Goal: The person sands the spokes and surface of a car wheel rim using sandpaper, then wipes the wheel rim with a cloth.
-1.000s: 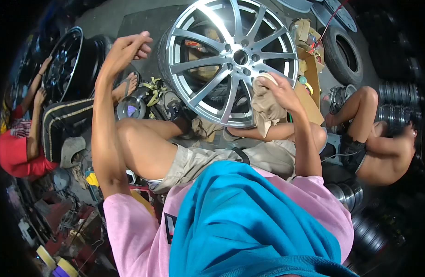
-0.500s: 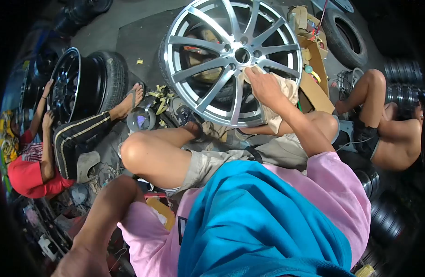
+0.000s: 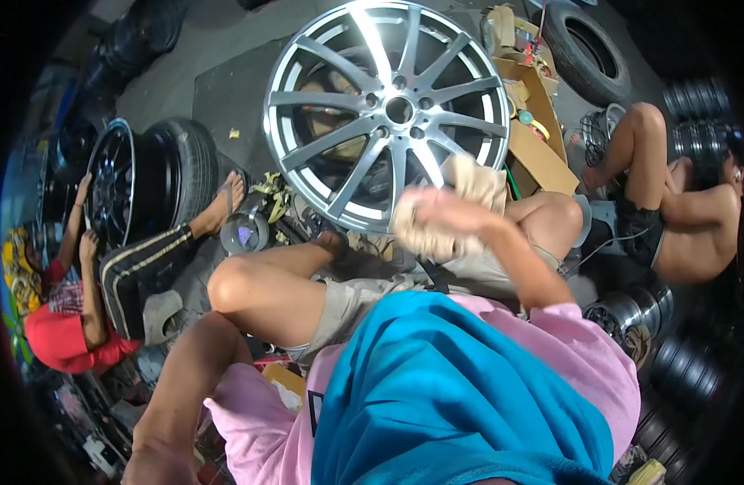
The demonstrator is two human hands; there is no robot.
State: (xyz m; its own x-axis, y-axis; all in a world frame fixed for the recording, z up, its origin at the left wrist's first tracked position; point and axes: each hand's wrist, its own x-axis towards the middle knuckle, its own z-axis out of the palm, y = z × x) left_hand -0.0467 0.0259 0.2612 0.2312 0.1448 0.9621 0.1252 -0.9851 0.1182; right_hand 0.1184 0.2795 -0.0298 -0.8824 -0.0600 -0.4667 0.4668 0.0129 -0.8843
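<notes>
A silver multi-spoke alloy wheel rim faces up in front of me, its bolt holes around an open hub. My right hand, smeared by motion, grips a crumpled beige rag over the rim's near right edge and my lap. Whether the rag touches the metal I cannot tell. Down at the lower left frame edge is my left hand, well away from the rim. Its fingers are out of sight.
At left, a person in red handles a black rim beside a tyre. Another person sits at right. An open cardboard box and a tyre lie beyond the silver rim. Stacked rims stand at lower right.
My right hand has pulled back from the rim's hub towards me, bringing the rag with it. The view has shifted slightly; the person in red still has hands at the black rim.
</notes>
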